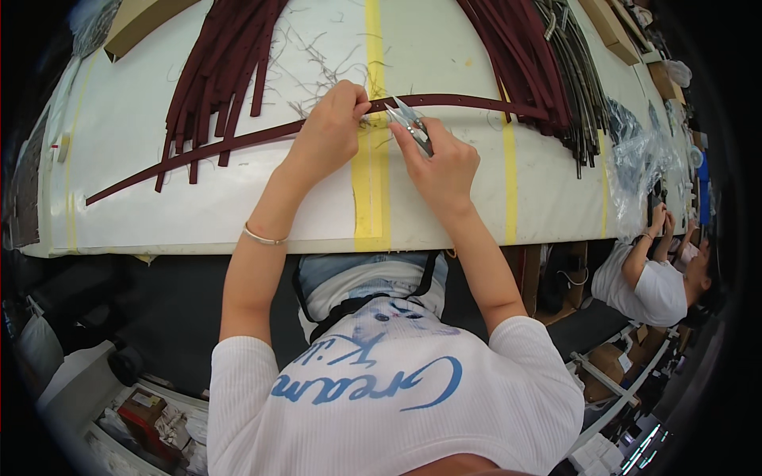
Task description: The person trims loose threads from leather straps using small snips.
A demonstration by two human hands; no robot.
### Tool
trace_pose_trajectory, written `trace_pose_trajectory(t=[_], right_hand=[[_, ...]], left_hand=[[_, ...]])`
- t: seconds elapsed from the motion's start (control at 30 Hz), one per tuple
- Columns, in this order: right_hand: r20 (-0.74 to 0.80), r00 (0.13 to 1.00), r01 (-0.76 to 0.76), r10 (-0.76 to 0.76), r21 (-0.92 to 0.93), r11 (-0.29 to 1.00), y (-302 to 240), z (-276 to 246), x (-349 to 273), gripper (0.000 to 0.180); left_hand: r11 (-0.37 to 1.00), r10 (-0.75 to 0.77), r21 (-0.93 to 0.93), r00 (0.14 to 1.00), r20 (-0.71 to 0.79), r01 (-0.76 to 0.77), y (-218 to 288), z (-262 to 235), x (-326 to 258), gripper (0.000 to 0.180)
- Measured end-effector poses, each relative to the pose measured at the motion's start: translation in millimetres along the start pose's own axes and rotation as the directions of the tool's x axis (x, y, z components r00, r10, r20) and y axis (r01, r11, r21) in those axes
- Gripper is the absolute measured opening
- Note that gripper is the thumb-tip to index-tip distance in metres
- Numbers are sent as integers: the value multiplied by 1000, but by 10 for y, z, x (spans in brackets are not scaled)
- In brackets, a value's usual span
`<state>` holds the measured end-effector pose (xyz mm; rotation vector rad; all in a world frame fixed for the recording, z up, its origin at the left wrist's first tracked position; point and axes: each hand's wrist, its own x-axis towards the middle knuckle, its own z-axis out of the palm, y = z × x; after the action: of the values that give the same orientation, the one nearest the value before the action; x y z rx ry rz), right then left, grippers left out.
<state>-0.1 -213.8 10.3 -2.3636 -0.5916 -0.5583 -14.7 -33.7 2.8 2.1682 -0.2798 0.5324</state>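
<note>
A long, narrow maroon strap (246, 141) with small holes near its right part lies across the worktable. My left hand (329, 131) is closed on it near the middle, thumb and fingertips pinched together. Just to the right, my right hand (444, 163) grips a pair of small thread snips (413, 127). The snips' pointed blades are apart, their tips at the strap close to my left fingertips. Cut thread ends (321, 67) lie scattered on the white surface beyond my left hand.
Beyond the strap lie a left bundle of maroon straps (218, 71), a right bundle (520, 63) and dark straps (579, 95). Yellow tape (371, 182) crosses the white worktable (444, 214). Clear plastic bags (635, 159) and another person (647, 274) are at the right.
</note>
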Motion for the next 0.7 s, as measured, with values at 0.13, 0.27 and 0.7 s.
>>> trace_pose_trajectory(t=[0.13,0.27,0.7], right_hand=[[-2,997,71,-71,-42,997,-49,-8,4,30],[16,995,99,-98,-77,992,-48,8,-13,29],[496,662,-615,562,788,29,129,-142,179,43]], left_hand=[[997,62,35,998,-21,-62,-16,4,-5,9],[994,97,52,995,-30,-95,-15,20,-10,9],[995,7,-103,999,43,-2,77,-16,-20,4]])
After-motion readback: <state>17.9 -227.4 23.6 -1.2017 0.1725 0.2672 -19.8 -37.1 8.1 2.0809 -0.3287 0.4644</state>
